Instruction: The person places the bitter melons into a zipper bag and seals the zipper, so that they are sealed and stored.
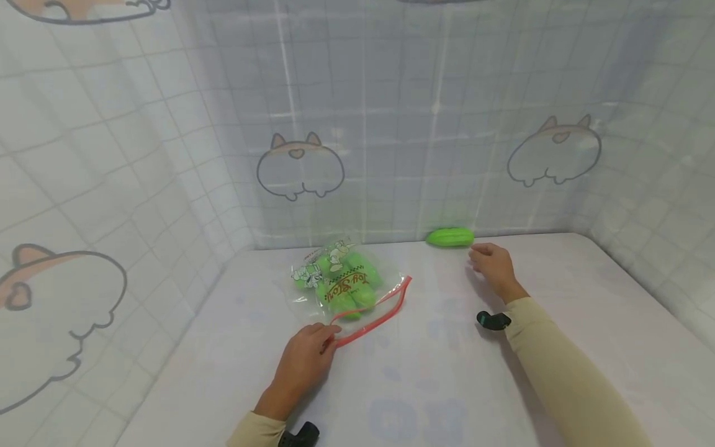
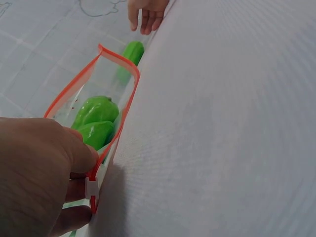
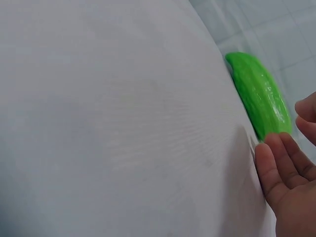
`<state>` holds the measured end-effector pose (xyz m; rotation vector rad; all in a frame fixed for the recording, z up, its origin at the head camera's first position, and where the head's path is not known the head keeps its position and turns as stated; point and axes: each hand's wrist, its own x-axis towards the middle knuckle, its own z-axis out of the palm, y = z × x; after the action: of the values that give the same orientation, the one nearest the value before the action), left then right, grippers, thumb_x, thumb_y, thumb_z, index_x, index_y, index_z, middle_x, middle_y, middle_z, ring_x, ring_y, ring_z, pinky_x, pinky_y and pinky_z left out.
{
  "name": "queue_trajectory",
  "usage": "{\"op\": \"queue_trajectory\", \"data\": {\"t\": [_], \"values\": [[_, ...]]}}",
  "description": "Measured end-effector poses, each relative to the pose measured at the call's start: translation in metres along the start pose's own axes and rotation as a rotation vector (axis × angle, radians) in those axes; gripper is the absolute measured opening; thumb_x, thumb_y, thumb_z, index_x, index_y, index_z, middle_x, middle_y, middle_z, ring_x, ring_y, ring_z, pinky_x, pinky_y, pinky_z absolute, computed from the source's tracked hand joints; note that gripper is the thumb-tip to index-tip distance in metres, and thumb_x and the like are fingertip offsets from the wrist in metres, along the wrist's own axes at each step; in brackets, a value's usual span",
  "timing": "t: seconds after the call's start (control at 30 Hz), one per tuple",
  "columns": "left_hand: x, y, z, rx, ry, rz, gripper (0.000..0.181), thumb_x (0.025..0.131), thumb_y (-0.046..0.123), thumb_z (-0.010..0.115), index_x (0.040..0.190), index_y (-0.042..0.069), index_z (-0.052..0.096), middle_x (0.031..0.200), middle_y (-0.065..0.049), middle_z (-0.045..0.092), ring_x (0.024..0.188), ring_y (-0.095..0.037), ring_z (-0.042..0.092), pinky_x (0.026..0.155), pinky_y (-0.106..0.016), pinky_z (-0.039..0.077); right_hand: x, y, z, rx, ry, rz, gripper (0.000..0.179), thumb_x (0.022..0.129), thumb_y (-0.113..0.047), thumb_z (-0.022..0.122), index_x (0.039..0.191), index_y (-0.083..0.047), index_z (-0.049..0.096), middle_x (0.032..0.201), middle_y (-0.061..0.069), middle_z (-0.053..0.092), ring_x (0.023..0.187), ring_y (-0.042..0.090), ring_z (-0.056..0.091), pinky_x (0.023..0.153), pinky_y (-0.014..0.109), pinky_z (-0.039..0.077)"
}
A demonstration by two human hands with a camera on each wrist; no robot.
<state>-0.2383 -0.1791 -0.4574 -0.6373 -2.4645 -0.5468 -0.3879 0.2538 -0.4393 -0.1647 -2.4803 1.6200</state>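
Note:
My left hand (image 1: 304, 359) pinches the red zip edge of a clear plastic zip bag (image 1: 373, 325) printed "Toy Story". In the left wrist view the bag's mouth gapes, and a white slider (image 2: 92, 188) sits by the fingers. Glossy green pepper-shaped pieces (image 2: 97, 111) lie inside the bag. At the back of the table is a long, ridged green toy vegetable (image 1: 450, 237), outside the bag. My right hand (image 1: 495, 268) reaches to its right end, thumb apart from the fingers; in the right wrist view the fingertips (image 3: 272, 139) are right at that end.
A white table (image 1: 413, 366) spreads under both hands. Behind it hangs a grey-white gridded curtain (image 1: 391, 124) with cartoon animal drawings, and the vegetable lies close against it. More gridded sheeting (image 1: 156, 155) lines the left and right sides.

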Motion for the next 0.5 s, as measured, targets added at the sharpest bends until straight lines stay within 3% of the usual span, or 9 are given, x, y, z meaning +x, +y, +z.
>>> {"op": "queue_trajectory", "data": {"t": [0.33, 0.5], "values": [[-0.0022, 0.0027, -0.0028, 0.005, -0.029, -0.021, 0.026, 0.077, 0.003, 0.081, 0.1, 0.014, 0.076, 0.079, 0.007, 0.062, 0.075, -0.012, 0.057, 0.067, -0.032, 0.052, 0.0045, 0.0001, -0.0016, -0.027, 0.058, 0.009, 0.046, 0.101, -0.025, 0.058, 0.138, 0.001, 0.055, 0.131, 0.023, 0.06, 0.104, 0.036, 0.066, 0.082, 0.035, 0.049], [-0.0046, 0.0063, -0.0051, 0.019, -0.046, -0.044, 0.024, 0.078, 0.004, 0.082, 0.1, 0.014, 0.076, 0.079, 0.008, 0.061, 0.074, -0.011, 0.055, 0.066, -0.03, 0.051, 0.0081, -0.0015, -0.001, -0.044, 0.073, -0.002, 0.048, 0.1, -0.024, 0.059, 0.141, 0.001, 0.052, 0.134, 0.025, 0.057, 0.104, 0.038, 0.066, 0.085, 0.04, 0.051]]}}
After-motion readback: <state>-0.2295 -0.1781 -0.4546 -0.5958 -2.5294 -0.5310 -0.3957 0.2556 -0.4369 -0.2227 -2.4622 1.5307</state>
